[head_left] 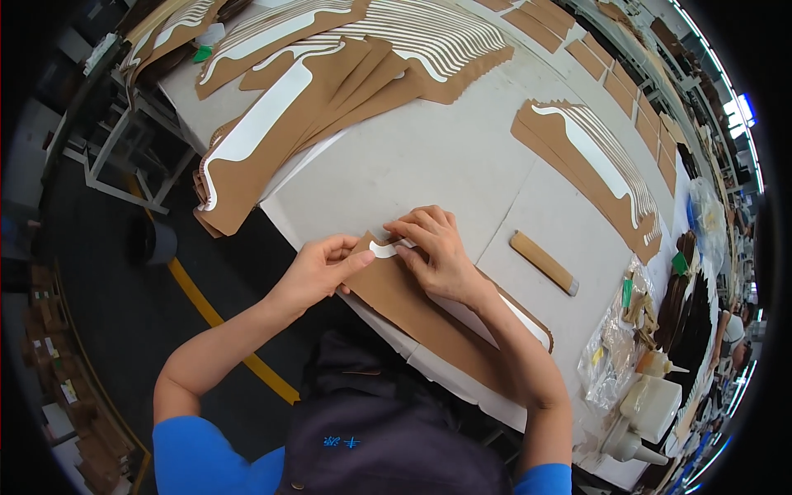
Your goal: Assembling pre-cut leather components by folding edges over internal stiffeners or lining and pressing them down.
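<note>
A long brown flat piece (412, 309), leather-like, lies along the table's near edge with a white strip (384, 250) on it. My left hand (323, 268) pinches its left end, thumb on top and fingers partly beneath. Close beside it, my right hand (436, 252) bends over the far edge, thumb and fingers closed on the white strip. My right forearm hides the piece's middle; its white-marked right end (528, 322) shows beyond the arm. To the right of my hands lies a flat wooden-bodied tool (543, 262) with a greyish end.
Brown pieces with white strips are fanned in a stack (330, 99) at the far left. A smaller stack (590, 165) lies far right. Squeeze bottles (652, 404) and clear plastic bags (606, 363) crowd the right edge. A dark bin (157, 242) stands on the floor at left.
</note>
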`<state>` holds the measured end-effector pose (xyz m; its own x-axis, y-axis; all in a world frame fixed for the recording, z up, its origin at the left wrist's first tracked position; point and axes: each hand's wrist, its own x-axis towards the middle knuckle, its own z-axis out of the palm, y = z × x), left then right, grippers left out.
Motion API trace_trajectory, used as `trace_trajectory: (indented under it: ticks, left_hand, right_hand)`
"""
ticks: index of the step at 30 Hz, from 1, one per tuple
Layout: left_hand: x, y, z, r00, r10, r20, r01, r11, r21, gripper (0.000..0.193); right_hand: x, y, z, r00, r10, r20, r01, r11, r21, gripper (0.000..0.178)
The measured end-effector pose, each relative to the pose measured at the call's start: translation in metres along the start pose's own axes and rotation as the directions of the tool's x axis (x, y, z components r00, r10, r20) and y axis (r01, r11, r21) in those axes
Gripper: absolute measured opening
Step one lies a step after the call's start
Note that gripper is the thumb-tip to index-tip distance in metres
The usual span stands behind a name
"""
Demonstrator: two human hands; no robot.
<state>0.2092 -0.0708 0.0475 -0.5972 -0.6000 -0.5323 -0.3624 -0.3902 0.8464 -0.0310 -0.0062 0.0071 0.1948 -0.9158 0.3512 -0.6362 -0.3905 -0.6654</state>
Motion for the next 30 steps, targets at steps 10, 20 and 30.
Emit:
trace_trajectory:
  ticks: [10,20,30]
  left_hand:
    - [0.028,-0.023,-0.005,0.69,0.724,-0.018,-0.535,0.526,0.662,0.012]
    - [0.049,-0.014,-0.031,0.692,0.666,0.279,-0.642,0.392,0.659,0.009]
    - [0.055,-0.02,-0.039,0.555,0.739,0.382,-0.739,0.228,0.633,0.005]
  right_hand:
    - [0.02,0.005,-0.002,0.982,0.07,0.176,-0.066,0.997,-0.033,0.007]
    - [0.019,0.008,0.004,0.978,0.075,0.193,-0.093,0.992,0.086,0.015]
    - [0.015,0.019,0.003,0.98,0.018,0.196,-0.047,0.989,0.144,0.023]
